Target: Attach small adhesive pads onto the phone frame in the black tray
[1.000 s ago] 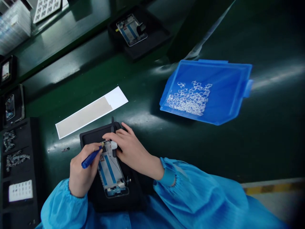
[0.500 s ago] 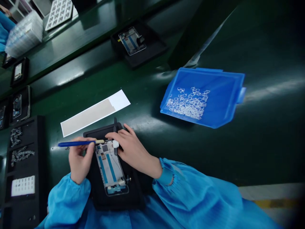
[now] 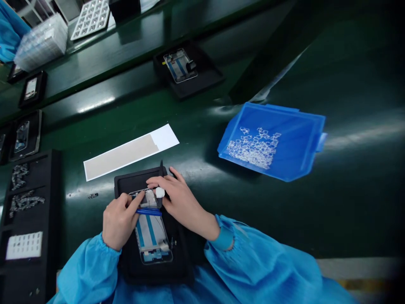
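Note:
An opened phone frame with blue strips lies in a black tray. Over its upper part, my left hand holds a slim blue pen-like stick, its index fingertip pressing the frame's top end. My right hand rests at the frame's upper right corner, closed around black tweezers whose narrow end points away from me. A small white blob shows by the right thumb; whether it is a finger cover or a part, I cannot tell.
A blue bin of small white frames stands to the right. A white-edged strip lies beyond the tray. At left is a black compartment tray of small parts. Another black tray bears a phone frame; a co-worker's blue sleeve shows.
My left hand has moved right onto the frame's top, and the blue stick has swung round to lie across the frame. My right hand stays at the corner. The whole view has shifted slightly.

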Demonstrator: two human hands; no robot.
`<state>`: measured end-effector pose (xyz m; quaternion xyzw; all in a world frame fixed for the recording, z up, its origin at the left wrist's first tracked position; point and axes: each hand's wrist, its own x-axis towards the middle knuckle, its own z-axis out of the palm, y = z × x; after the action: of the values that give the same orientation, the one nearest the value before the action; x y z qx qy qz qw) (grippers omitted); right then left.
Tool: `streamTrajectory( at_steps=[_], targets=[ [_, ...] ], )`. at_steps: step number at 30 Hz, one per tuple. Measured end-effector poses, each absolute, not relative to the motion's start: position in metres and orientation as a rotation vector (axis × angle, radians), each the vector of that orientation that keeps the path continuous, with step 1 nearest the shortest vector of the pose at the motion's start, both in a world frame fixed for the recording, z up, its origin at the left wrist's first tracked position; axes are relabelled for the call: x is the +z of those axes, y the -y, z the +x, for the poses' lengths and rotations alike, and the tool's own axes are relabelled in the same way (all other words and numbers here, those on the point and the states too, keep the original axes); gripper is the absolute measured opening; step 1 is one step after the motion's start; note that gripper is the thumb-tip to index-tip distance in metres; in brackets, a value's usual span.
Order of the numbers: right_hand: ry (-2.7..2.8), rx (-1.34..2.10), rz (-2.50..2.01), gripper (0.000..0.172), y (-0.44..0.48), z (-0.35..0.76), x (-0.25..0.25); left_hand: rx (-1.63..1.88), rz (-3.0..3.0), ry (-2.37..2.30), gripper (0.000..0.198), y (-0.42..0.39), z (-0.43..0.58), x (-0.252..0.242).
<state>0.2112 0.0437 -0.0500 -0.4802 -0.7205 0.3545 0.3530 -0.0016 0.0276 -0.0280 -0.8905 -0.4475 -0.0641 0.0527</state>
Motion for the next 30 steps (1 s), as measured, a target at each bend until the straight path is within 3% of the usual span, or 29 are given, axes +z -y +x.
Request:
streamTrajectory(
  at_steps=[9, 12, 16, 22, 26, 30],
  targets=[
    [1.266, 0.742, -1.184, 0.031, -0.051, 0.221, -0.046, 0.151, -2.717, 1.204, 0.044, -0.036, 0.012, -0.003],
    [1.007, 0.926, -1.196, 0.037, -0.065, 0.229, -0.045, 0.323, -2.793, 1.326, 0.050, -0.047, 0.012, 0.004],
    [0.828, 1.053, -1.205, 0.049, -0.091, 0.238, -0.042, 0.287, -2.830, 1.616, 0.038, -0.091, 0.028, 0.008],
    [0.835, 1.048, -1.267, 0.050, -0.117, 0.244, -0.043, 0.290, -2.882, 1.593, 0.050, -0.156, 0.065, -0.002],
    [0.883, 1.064, -1.331, 0.052, -0.123, 0.245, -0.048, 0.401, -2.963, 1.472, 0.053, -0.156, 0.066, -0.003],
    [0.955, 1.022, -1.404, 0.043, -0.129, 0.243, -0.055, 0.552, -2.948, 1.394, 0.058, -0.148, 0.064, 0.005]
  ],
)
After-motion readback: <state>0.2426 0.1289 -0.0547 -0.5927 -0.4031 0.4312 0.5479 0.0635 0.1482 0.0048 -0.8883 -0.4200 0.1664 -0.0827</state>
